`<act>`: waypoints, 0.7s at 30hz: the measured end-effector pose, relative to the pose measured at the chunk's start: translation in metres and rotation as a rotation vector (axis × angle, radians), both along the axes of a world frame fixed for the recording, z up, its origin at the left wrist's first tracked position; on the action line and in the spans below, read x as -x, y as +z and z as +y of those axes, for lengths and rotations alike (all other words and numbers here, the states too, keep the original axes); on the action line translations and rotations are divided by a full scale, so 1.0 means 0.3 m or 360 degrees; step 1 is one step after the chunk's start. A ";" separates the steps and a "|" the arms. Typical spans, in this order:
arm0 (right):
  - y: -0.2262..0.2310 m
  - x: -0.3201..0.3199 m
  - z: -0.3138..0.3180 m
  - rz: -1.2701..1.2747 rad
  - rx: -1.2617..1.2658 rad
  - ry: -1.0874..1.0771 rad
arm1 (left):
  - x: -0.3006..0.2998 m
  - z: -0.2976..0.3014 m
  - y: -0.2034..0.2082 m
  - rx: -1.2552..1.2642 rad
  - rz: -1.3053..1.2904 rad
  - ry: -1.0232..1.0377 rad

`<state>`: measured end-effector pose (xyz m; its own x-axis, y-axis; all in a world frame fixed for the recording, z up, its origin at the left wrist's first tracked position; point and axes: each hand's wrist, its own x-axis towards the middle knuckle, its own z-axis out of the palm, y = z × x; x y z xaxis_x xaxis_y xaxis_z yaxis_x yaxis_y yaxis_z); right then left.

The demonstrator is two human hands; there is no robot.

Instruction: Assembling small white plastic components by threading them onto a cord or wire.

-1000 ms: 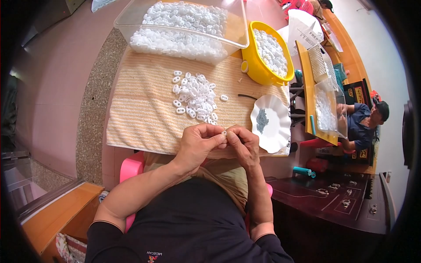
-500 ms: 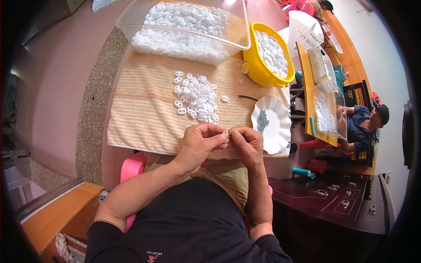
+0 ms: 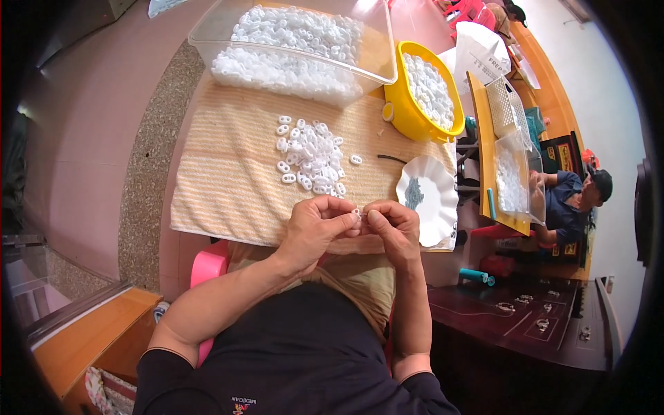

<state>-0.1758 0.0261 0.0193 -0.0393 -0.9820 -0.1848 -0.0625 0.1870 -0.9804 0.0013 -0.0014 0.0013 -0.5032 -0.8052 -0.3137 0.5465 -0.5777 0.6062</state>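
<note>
At the near edge of the towel-covered table, my left hand (image 3: 312,227) pinches a small white oval plastic piece (image 3: 357,213) between thumb and forefinger. Close against it, my right hand (image 3: 397,228) is closed in a pinch on something thin, too small to make out. Just beyond my hands lies a loose pile of white two-holed plastic pieces (image 3: 312,155). To the right of my right hand, a white scalloped plate (image 3: 437,207) bears a heap of tiny grey parts (image 3: 414,194).
A large clear bin (image 3: 304,57) of white pieces stands at the table's far side. Beside it is a yellow tub (image 3: 398,104), also filled. A short dark strip (image 3: 392,158) lies near the plate. Another person (image 3: 570,200) sits at the right by a clear box (image 3: 512,173).
My right hand has shifted very slightly to the right and its fingers have moved a little. My left hand keeps its pinch on the white piece.
</note>
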 end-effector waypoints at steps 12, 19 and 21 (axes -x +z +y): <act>0.017 0.012 -0.230 0.1044 0.0455 0.0104 | -0.011 -0.007 0.015 -0.0028 0.0010 0.0051; -0.020 -0.018 -0.301 0.1638 0.0699 0.0208 | -0.017 -0.015 0.028 -0.0052 0.0015 0.0068; -0.010 -0.025 -0.304 0.1614 0.0603 0.0209 | -0.019 -0.018 0.030 -0.0062 0.0015 0.0070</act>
